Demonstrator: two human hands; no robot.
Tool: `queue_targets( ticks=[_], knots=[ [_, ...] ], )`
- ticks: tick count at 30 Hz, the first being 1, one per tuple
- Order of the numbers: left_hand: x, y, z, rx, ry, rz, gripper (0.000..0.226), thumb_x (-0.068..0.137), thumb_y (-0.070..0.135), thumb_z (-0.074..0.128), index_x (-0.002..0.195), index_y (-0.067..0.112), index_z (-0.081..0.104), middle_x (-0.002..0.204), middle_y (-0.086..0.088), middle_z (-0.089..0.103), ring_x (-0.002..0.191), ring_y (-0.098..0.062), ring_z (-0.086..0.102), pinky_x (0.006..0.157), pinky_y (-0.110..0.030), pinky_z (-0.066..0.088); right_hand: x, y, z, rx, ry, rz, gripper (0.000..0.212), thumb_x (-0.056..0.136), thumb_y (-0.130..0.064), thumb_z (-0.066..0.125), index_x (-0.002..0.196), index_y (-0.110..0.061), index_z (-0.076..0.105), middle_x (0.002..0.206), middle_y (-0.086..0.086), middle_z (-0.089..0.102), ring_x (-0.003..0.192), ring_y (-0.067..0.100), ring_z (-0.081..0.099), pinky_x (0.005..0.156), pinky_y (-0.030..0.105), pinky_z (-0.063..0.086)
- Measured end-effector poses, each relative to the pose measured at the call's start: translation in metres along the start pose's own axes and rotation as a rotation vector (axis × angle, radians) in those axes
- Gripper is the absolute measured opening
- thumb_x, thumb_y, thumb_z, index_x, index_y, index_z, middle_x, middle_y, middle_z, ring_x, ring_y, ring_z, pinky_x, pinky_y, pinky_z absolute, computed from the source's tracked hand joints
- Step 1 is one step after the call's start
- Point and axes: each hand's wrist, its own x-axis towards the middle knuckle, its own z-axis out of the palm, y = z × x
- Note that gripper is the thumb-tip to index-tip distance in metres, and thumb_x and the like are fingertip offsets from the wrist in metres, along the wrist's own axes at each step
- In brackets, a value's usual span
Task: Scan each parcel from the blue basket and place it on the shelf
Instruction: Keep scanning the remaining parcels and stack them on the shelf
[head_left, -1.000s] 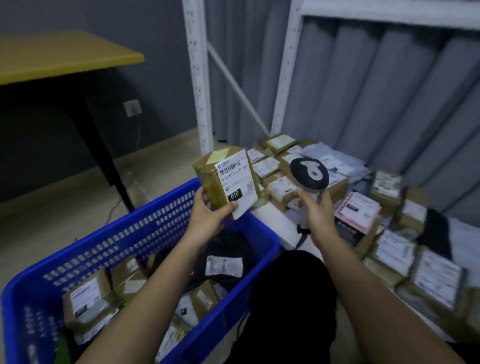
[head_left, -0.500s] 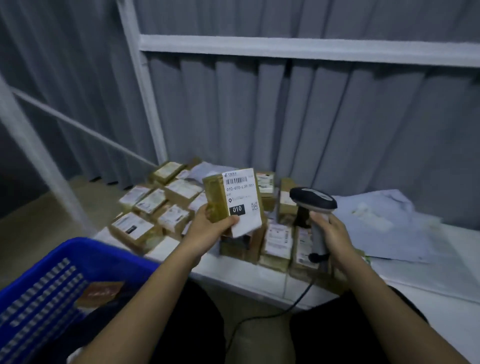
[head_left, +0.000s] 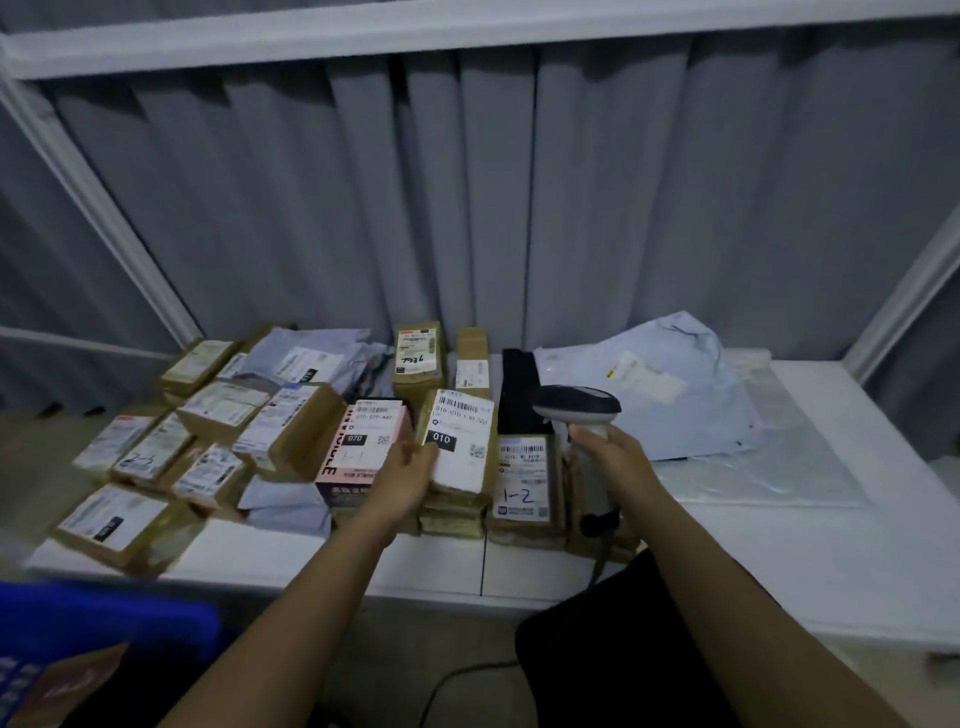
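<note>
L hand (head_left: 402, 480) fingers hold brown cardboard parcel w/ white "010" label (head_left: 460, 441), resting atop parcel stack, frame centre, on white shelf (head_left: 727, 540). R hand (head_left: 618, 460) grips grey handheld scanner (head_left: 579, 410). Blue plastic basket (head_left: 104, 618) lower left.

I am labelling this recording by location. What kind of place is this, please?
Probably a parcel sorting or pickup room. Many labelled parcels lie on a white metal shelf, the right hand holds a barcode scanner, and a blue basket stands below.
</note>
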Motion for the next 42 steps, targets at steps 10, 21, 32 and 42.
queue_targets(
  ticks=[10, 21, 32, 42],
  knots=[
    [0.013, -0.016, 0.026, 0.37, 0.04, 0.151, 0.089, 0.075, 0.042, 0.076, 0.145, 0.029, 0.023, 0.148, -0.006, 0.024, 0.134, -0.035, 0.03, 0.098, -0.057, 0.044, 0.003, -0.005, 0.021, 0.014, -0.114, 0.0, 0.019, 0.094, -0.032, 0.058, 0.102, -0.014, 0.063, 0.092, 0.004, 0.068, 0.077, 0.015, 0.063, 0.06, 0.024, 0.048],
    [-0.019, -0.008, -0.005, 0.488, 0.258, 0.3, 0.052, 0.092, 0.03, 0.058, 0.14, 0.022, 0.04, 0.142, -0.012, 0.037, 0.129, -0.03, 0.037, 0.102, -0.043, 0.039, -0.032, -0.01, 0.066, -0.067, -0.29, -0.129, 0.021, 0.094, -0.027, 0.06, 0.11, -0.014, 0.063, 0.096, -0.002, 0.065, 0.088, 0.014, 0.061, 0.071, 0.02, 0.05],
    [-0.16, -0.084, -0.179, -0.009, 0.645, 0.351, 0.017, 0.093, 0.008, 0.058, 0.107, 0.017, 0.063, 0.092, 0.008, 0.066, 0.079, 0.007, 0.059, 0.076, -0.014, 0.047, -0.133, -0.023, 0.237, -0.065, -0.576, -0.411, 0.034, 0.091, -0.016, 0.065, 0.123, -0.01, 0.057, 0.113, -0.005, 0.061, 0.105, 0.008, 0.055, 0.085, 0.013, 0.045],
    [-0.26, -0.267, -0.264, -0.17, 0.926, -0.234, 0.013, 0.092, 0.003, 0.056, 0.103, 0.009, 0.06, 0.095, -0.004, 0.061, 0.091, -0.016, 0.056, 0.08, -0.024, 0.043, -0.249, 0.02, 0.393, -0.244, -0.971, -0.539, 0.037, 0.085, -0.022, 0.072, 0.12, -0.018, 0.061, 0.108, -0.009, 0.063, 0.105, 0.008, 0.057, 0.086, 0.021, 0.044]
  ],
)
